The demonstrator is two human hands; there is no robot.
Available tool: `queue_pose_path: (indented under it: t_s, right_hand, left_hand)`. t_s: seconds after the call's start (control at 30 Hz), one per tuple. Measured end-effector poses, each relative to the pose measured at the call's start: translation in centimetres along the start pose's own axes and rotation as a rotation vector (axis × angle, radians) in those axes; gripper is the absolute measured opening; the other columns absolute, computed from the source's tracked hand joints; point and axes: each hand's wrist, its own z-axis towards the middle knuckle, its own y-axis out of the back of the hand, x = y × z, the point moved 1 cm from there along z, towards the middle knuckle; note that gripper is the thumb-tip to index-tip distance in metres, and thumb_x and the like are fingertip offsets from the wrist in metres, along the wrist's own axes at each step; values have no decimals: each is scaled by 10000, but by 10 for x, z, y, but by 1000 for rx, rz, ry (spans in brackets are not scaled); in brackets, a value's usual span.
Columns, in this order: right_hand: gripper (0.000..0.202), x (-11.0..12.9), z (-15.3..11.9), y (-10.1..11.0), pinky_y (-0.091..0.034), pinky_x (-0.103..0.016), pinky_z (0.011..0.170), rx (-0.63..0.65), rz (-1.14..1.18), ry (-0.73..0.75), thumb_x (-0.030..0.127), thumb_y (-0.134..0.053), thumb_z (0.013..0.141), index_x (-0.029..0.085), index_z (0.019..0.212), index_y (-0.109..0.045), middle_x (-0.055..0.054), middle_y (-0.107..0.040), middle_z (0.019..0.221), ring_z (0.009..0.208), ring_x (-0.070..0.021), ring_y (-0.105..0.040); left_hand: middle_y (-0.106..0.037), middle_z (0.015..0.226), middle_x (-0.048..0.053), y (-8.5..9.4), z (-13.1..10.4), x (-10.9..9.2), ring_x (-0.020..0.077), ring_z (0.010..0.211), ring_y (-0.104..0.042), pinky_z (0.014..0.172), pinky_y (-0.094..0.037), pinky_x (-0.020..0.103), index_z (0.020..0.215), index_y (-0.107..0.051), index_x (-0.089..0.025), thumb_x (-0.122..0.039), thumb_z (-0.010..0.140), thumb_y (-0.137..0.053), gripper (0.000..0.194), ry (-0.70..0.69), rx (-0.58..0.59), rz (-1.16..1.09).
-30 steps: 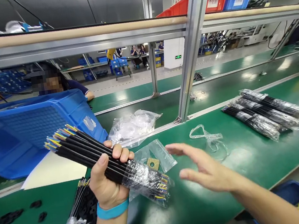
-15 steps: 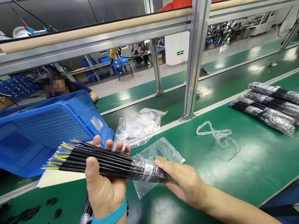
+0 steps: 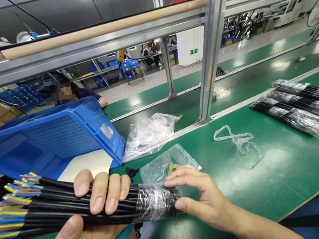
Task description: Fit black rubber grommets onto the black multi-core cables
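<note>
While our left hand (image 3: 99, 194) grasps the bundle of black cables (image 3: 70, 202) above the green counter (image 3: 281, 169), our right hand (image 3: 202, 197) is at its plastic-wrapped end; whether it grips, we cannot tell.

Crinkled, glossy plastic wrap (image 3: 155, 200) around smooth, probably plastic-sheathed cables (image 3: 57, 206).

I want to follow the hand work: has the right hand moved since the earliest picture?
Yes. Against the metal post, the right hand has moved left and lower in view; its fingertips are now at the cable bundle's wrapped end.
</note>
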Motion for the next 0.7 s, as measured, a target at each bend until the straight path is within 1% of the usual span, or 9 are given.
queue_pose_path:
  t_s: [0.1,0.2,0.33,0.4,0.47,0.53,0.57,0.63,0.7]
  right_hand:
    - [63,6,2,-11,-493,-394,945,-97,-25,56,322,-774,933,263,949,-790,-28,-785,928,895,-201,-702]
    - [74,11,-1,-16,-504,-357,912,-138,-26,94,221,-695,963,242,901,-731,-15,-759,896,865,-177,-689]
    - [84,17,-6,-17,-522,-326,856,-165,-68,172,201,-583,1009,237,986,-655,-29,-735,956,903,-172,-689]
    - [88,16,-11,-22,-524,-334,867,-154,-112,275,187,-540,1027,236,1044,-612,-33,-750,986,909,-168,-702]
    - [89,11,-19,-33,-518,-326,873,-131,-207,437,169,-521,1037,234,1062,-577,-27,-780,1004,933,-161,-716]
    - [92,-1,-28,-44,-504,-304,816,-88,-346,588,158,-519,1038,234,1035,-570,-2,-807,1004,894,-147,-715]
    - [102,-9,-32,-49,-493,-302,766,-58,-411,629,160,-508,1039,233,1018,-576,8,-813,1006,840,-143,-704]
    - [150,-28,-34,-52,-473,-318,700,-8,-479,631,162,-464,1046,231,1011,-592,10,-816,1010,749,-145,-673]
    - [191,-43,-29,-42,-480,-323,695,-26,-476,559,158,-435,1054,239,1032,-607,-4,-808,977,734,-154,-669]
  left_hand:
    - [-556,507,-101,1,-1,0,53,386,-419,456,-497,224,765,-489,-227,-296,547,-931,498,-1,47,57]
    - [-541,499,-99,2,0,0,58,385,-408,457,-492,233,761,-491,-226,-327,544,-927,497,-30,51,106]
    - [-539,501,-100,0,1,-1,60,397,-413,463,-497,235,770,-523,-222,-318,523,-944,497,-58,7,136]
    - [-562,529,-97,-2,1,0,67,431,-455,484,-520,234,791,-558,-218,-310,510,-957,496,-93,-57,150]
    - [-591,582,-98,-3,-1,1,73,494,-515,543,-563,233,818,-588,-215,-296,516,-958,485,-150,-167,154]
    - [-614,645,-104,-2,-1,0,69,559,-559,607,-594,227,849,-600,-213,-263,548,-939,457,-190,-297,130]
    - [-619,667,-108,0,0,0,64,580,-572,626,-602,223,861,-598,-211,-247,565,-924,442,-196,-349,105]
    - [-622,692,-112,7,4,-4,52,597,-590,636,-605,210,872,-579,-204,-217,584,-893,426,-172,-423,31]
    - [-615,683,-113,15,10,-10,42,580,-601,624,-602,191,874,-554,-203,-190,575,-870,435,-98,-461,-70]
